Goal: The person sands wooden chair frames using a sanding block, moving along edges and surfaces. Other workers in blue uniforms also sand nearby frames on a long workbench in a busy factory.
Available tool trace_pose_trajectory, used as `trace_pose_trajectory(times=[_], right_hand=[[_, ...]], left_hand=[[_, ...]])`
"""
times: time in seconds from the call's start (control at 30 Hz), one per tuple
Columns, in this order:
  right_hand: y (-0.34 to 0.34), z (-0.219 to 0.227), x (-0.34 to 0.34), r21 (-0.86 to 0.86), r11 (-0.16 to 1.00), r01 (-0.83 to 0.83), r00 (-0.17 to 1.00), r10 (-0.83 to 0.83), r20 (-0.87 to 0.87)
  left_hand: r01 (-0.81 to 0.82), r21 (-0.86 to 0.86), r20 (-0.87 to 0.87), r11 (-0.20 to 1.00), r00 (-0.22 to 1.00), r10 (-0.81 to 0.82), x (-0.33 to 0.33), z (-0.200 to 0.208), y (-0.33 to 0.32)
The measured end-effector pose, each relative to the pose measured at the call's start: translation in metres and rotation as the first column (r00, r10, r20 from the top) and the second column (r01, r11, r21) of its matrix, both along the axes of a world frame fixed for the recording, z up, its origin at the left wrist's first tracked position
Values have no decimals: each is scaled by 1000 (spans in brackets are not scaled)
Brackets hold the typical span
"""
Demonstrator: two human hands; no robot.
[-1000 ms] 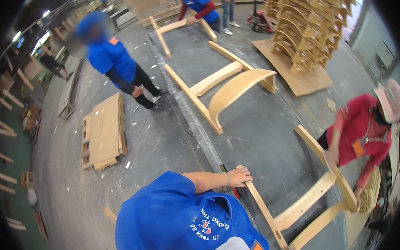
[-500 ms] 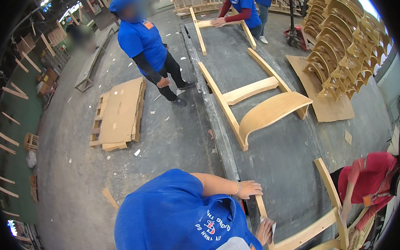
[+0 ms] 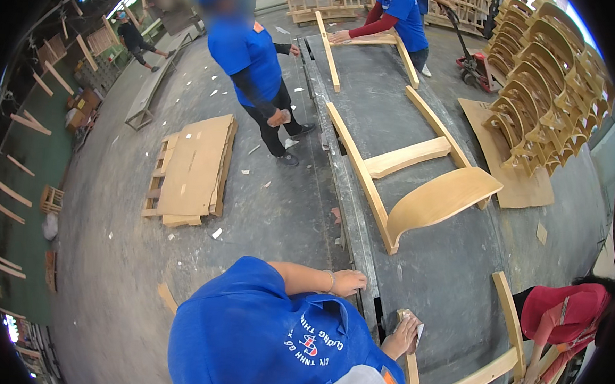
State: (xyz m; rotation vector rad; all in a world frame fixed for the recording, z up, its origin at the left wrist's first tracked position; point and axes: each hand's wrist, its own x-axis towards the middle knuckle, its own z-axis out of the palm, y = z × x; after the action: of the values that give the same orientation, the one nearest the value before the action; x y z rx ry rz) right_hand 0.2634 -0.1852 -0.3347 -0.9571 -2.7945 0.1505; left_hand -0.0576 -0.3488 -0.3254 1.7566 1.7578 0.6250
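Observation:
A wooden chair frame (image 3: 475,378) lies on the dark conveyor table at the lower right. My right hand (image 3: 403,334) is closed around a pale folded sheet, which looks like sandpaper (image 3: 420,331), and presses it against the far end of the frame's near leg (image 3: 413,378). My left hand (image 3: 350,282) is off the frame, at the table's left edge, its fingers loosely curled with nothing visible in them. The frame's lower part is cut off by the picture's edge.
Farther up the table (image 3: 429,268) lies another chair frame with a curved backrest (image 3: 446,199). A co-worker in red (image 3: 569,317) bends at the right side. Another in blue (image 3: 248,64) stands left. Stacked curved wooden parts (image 3: 535,93) and flattened cardboard (image 3: 194,165) flank the table.
My left hand has left the frame's leg and moved left to the table edge. My right hand has slid up the leg to its far end with the sheet.

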Motion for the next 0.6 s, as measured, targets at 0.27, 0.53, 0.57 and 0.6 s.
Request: trace_pose_trajectory(times=[0.27,0.53,0.57,0.6], right_hand=[[11,32,93,-12,993,-120,992,120,27],[-1,79,242,99,995,10,994,-21,110],[-6,89,264,98,994,41,993,-52,110],[-12,99,286,119,991,68,992,-80,97]], left_hand=[[-111,45,28,993,994,109,46,-4,9],[-9,85,-28,996,1000,12,159,33,56],[23,-29,-23,999,999,-24,174,37,65],[-17,-68,-7,998,1000,17,189,41,66]])
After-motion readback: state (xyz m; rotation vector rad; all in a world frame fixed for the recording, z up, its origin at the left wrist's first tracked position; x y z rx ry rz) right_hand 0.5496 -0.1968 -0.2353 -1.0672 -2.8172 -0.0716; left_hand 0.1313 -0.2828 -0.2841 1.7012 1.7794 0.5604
